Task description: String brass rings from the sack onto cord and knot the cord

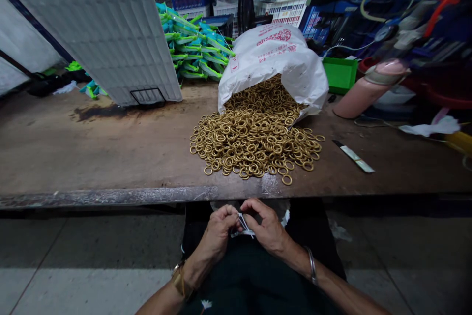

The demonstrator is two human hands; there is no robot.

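Below the table's front edge, over the lap, my left hand (223,222) pinches a thin white cord (244,222) between thumb and fingers. Close beside it on the right, my right hand (266,225) is closed at the same cord, its fingers bent around it. Strands of the cord cross the small gap between the hands. Behind and under the hands, part of a whitish plastic bag (285,216) shows, its contents hidden. Ahead on the table, a heap of brass-coloured rings (254,143) spills from a white sack (273,54) with red print.
A snap-off knife (356,157) lies right of the rings on the wooden table (129,157). A pink bottle (372,89) and a green tray (339,75) stand farther back. A tall grey panel (110,35) rises at left, beside stacked green and blue plastic pieces (199,47).
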